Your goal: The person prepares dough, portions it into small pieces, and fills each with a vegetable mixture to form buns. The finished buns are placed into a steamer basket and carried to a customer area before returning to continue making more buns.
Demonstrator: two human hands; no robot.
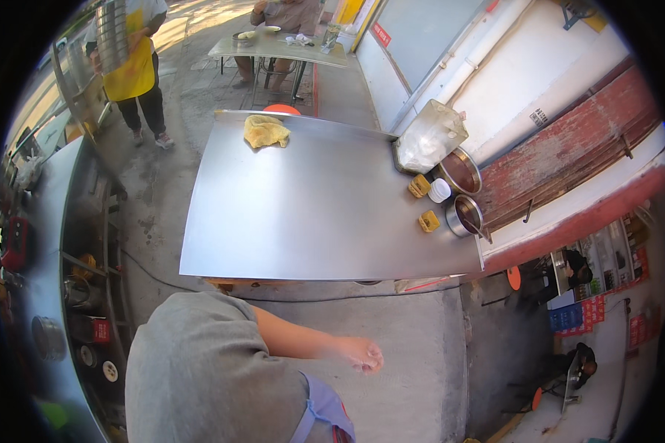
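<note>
My left hand (361, 354) hangs over the concrete floor, this side of a steel-topped table (321, 210). Its fingers are curled in, with whitish residue on them, and no object shows in the grasp. The hand touches neither the table nor anything else I can see. A grey sleeve and part of a lilac apron (324, 404) fill the lower view. My right hand is out of view. On the table's far edge lies a crumpled yellow cloth (266, 132).
Two metal pots (465, 215) of reddish-brown liquid, yellow boxes (428, 221), a white tub (439, 190) and a clear container (429, 138) crowd the table's right end. A steel counter (55, 221) runs along the left. A person in a yellow apron (126, 72) carries stacked steamers (111, 36).
</note>
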